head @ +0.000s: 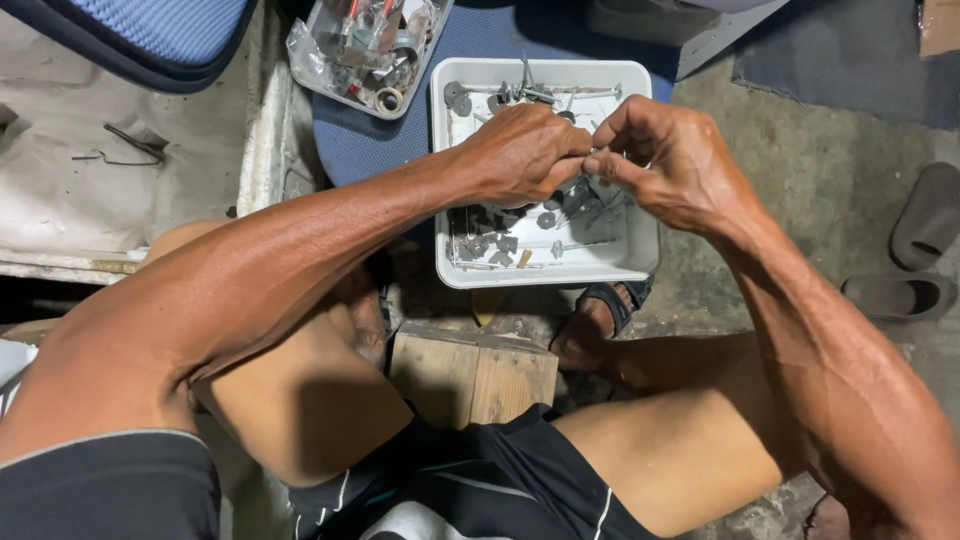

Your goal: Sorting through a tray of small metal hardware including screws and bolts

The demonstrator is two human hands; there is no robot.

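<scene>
Over the white tray (640,262), both hands' fingers (585,165) pinch one small part.

A tray (640,262) sits in the upper middle of the frame, and loose metal screws and washers (500,245) lie in it. The left hand (520,150) and the right hand (665,155) meet fingertip to fingertip above the tray, left of centre and right of centre over it. A second, smaller container of parts (365,50) lies at the top of the frame, just upper left of the tray. Both rest on a padded seat (350,150). A wooden block (475,375) lies below the tray, between the knees. A sandalled foot (600,315) shows just under the tray's lower right corner. Two slippers (915,265) lie at the right edge.
</scene>
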